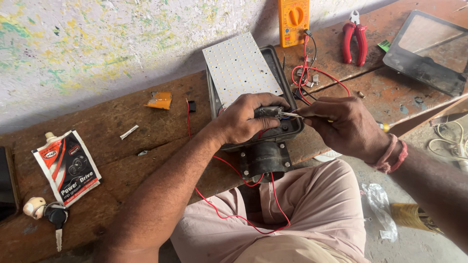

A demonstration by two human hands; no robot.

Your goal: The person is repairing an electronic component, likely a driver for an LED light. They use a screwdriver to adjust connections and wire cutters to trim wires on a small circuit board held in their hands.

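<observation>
A dark grey lamp housing (pixel 292 127) lies on the wooden bench, with a white LED panel (pixel 240 68) tilted up out of it. My left hand (pixel 246 119) grips a small dark part (pixel 267 112) inside the housing. My right hand (pixel 343 124) holds a thin screwdriver (pixel 292 115) whose metal tip touches that part. Red wires (pixel 234 214) run from the housing down over my lap and up toward the meter.
A yellow multimeter (pixel 293 15) leans on the wall with red-handled pliers (pixel 354 41) beside it. A glass cover in a dark frame (pixel 429 48) lies at the far right. A grease pouch (pixel 68 165), keys (pixel 54 216) and an orange scrap (pixel 160 100) sit on the left.
</observation>
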